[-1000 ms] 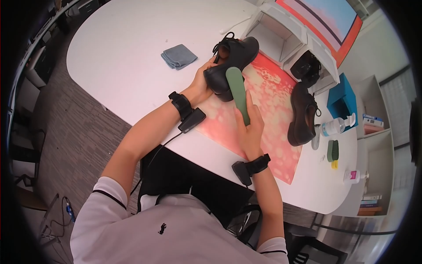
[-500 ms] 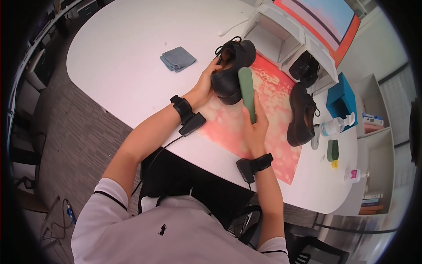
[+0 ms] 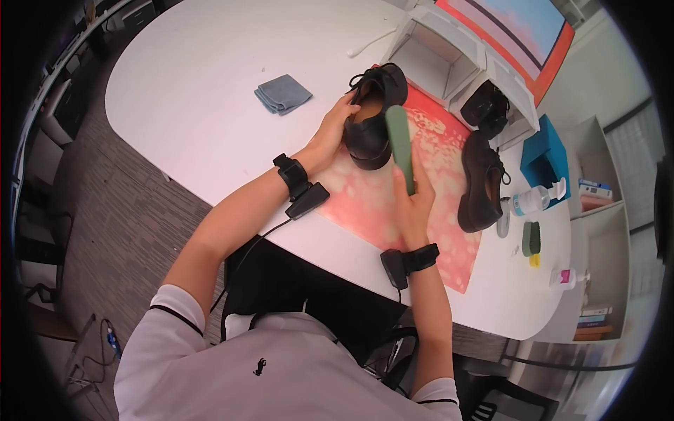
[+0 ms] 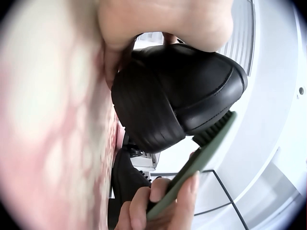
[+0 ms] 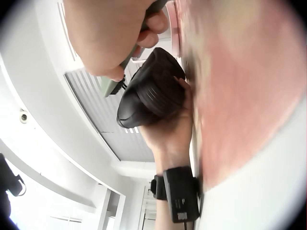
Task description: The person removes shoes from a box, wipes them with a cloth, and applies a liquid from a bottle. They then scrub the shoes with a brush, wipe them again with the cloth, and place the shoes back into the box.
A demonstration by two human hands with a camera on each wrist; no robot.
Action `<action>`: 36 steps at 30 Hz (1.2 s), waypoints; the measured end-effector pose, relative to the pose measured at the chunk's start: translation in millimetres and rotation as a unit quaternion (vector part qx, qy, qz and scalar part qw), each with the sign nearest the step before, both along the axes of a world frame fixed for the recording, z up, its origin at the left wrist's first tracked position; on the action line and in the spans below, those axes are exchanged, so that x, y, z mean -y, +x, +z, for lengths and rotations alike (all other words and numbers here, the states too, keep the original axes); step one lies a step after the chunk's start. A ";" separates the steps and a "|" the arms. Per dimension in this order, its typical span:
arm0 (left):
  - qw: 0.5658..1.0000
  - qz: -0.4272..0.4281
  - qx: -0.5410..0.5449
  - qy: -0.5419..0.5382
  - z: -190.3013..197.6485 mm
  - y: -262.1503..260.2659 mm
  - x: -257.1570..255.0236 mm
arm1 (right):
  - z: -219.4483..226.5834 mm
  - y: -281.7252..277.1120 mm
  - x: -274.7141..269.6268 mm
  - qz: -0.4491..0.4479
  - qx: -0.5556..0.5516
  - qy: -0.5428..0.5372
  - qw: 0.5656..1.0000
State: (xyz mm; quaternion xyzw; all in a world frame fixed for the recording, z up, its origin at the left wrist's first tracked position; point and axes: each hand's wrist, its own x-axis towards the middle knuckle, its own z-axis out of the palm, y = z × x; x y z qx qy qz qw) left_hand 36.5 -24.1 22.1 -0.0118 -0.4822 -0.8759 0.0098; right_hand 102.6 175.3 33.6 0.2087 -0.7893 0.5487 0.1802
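My left hand (image 3: 331,139) grips a black lace-up shoe (image 3: 369,145) by its side, with the fingers around its sole and edge. The heel points toward me and the laces lie at the far end. In my right hand (image 3: 414,210) is a green shoe brush (image 3: 399,137), held by its handle. The left wrist view shows the brush's dark bristles (image 4: 211,132) right at the side of the shoe's heel. Just over the red-and-cream mat (image 3: 365,200), the shoe is held tilted. A second black shoe (image 3: 479,186) stands on the mat's right side.
A folded grey cloth (image 3: 283,93) lies at the left on the white table (image 3: 189,91). Along the right are a pump bottle (image 3: 531,201), a green scrubbing brush (image 3: 531,240), a teal box (image 3: 546,158) and another bottle (image 3: 563,279). White cubbies (image 3: 439,56) stand behind.
The shoe in my left hand has turned so its opening faces up more, and shifted slightly right. My right hand and the brush have moved right alongside it.
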 end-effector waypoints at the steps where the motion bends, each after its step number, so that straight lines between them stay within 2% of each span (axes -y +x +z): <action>1: 1.000 0.005 -0.001 0.007 -1.7 -1.5 -0.2 | -4.0 -1.0 0.7 0.008 -0.024 0.016 1.000; 5: 0.997 -0.002 -0.013 0.072 4.3 1.2 -2.3 | 1.7 11.2 3.3 0.088 -0.061 0.124 0.987; 8: 0.996 -0.013 -0.013 0.092 -12.4 -15.4 -0.9 | 5.8 17.7 3.5 0.117 -0.048 0.237 0.963; 9: 0.997 -0.007 -0.038 0.068 -19.8 -18.7 -0.7 | 5.7 17.3 3.3 0.101 -0.058 0.202 0.972; 12: 1.000 0.020 -0.014 0.009 -0.1 -0.4 -3.1 | 6.5 10.0 2.2 0.047 -0.095 0.102 0.989; 14: 1.000 0.017 0.003 -0.005 -0.3 0.1 -2.2 | 7.3 4.0 3.5 -0.002 -0.123 0.038 0.992; 17: 1.000 0.018 -0.002 -0.011 -0.3 -1.3 -3.1 | 2.7 4.0 4.9 0.018 -0.087 0.063 0.994; 21: 0.998 0.002 -0.026 0.057 -15.6 -13.6 -0.4 | 7.4 14.1 3.5 0.105 -0.077 0.194 0.972; 24: 0.998 0.001 -0.029 0.057 -16.2 -15.8 -1.6 | 7.9 16.5 4.9 0.096 -0.079 0.210 0.970; 27: 1.000 0.010 -0.005 0.013 2.0 -1.1 -2.7 | -0.1 4.9 0.6 0.023 -0.119 0.082 0.989; 29: 1.000 0.012 0.005 -0.003 1.4 0.3 -2.6 | 1.3 2.9 -1.6 0.019 -0.095 0.092 0.991; 36: 0.999 0.023 0.003 0.042 1.0 0.8 -3.4 | 3.8 9.2 4.0 0.084 -0.060 0.105 0.989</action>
